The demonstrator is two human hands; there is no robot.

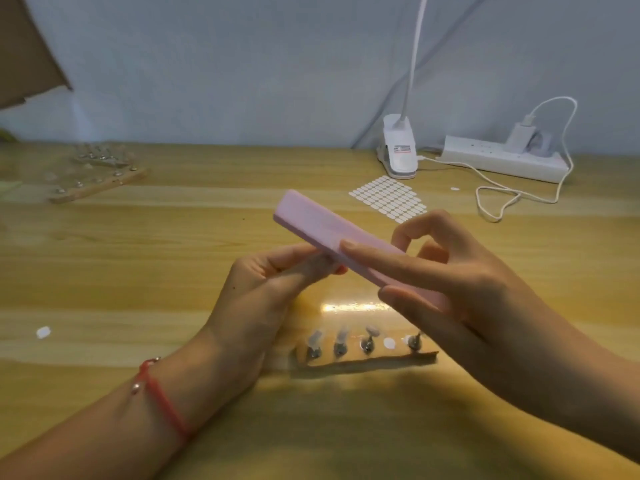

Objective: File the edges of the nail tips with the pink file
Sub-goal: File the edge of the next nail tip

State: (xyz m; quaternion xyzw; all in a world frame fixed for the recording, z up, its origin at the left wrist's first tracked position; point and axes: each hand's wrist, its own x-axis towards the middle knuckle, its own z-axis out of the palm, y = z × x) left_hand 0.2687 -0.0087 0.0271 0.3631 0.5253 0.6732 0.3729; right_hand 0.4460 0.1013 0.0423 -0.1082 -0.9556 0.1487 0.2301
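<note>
My right hand (460,282) grips a long pink file (311,220), which slants up and to the left above the table. My left hand (263,289) is pinched shut just under the file's lower edge; whatever its fingertips hold is hidden by the file and fingers. Below both hands a wooden strip (367,358) lies on the table with several small metal stands, and clear nail tips (341,336) sit on some of them. One stand position holds only a white dot.
A sheet of white adhesive tabs (389,197) lies behind the file. At the back right are a clip lamp base (398,150), a white power strip (502,157) and a looping cable (498,199). A second wooden strip with stands (97,183) sits far left.
</note>
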